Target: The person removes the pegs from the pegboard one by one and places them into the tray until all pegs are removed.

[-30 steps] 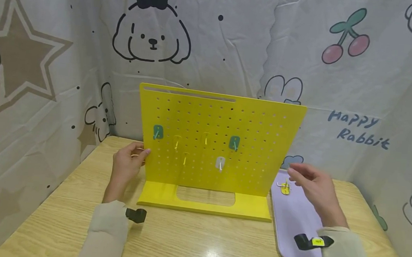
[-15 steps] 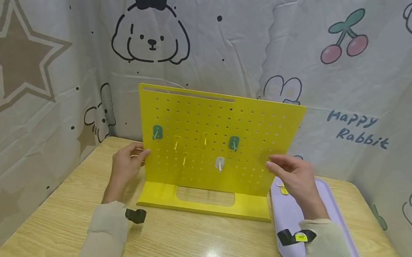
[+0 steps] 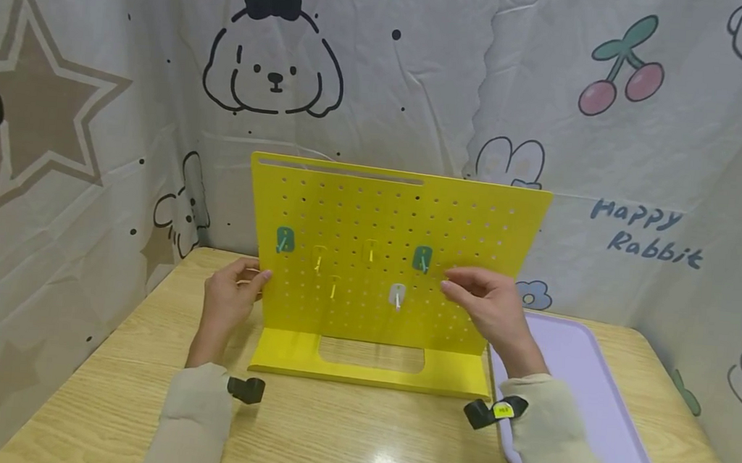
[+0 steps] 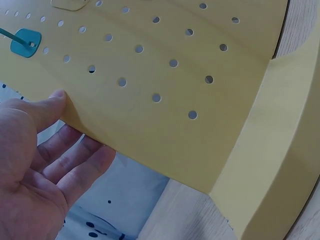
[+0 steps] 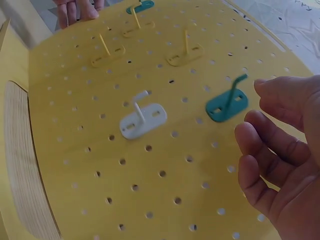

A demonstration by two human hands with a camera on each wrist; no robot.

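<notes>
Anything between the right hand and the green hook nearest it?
Nothing visible. In the right wrist view, only a gap separates the right hand from the green hook. The white hook sits on the green one's far side from the hand, so it isn't between them.

On the white printed fabric backdrop (image 3: pixel 404 140), blue hand-drawn-style lettering (image 3: pixel 647 232) reads "Happy Rabbit" — "Happy" above, "Rabbit" below and slightly to the right. A small yellow label (image 3: pixel 504 410) with dark print sits on the black wrist-worn device (image 3: pixel 479 414) at the cream right sleeve (image 3: pixel 549 420) — its characters are too small to read from the head view.
</notes>
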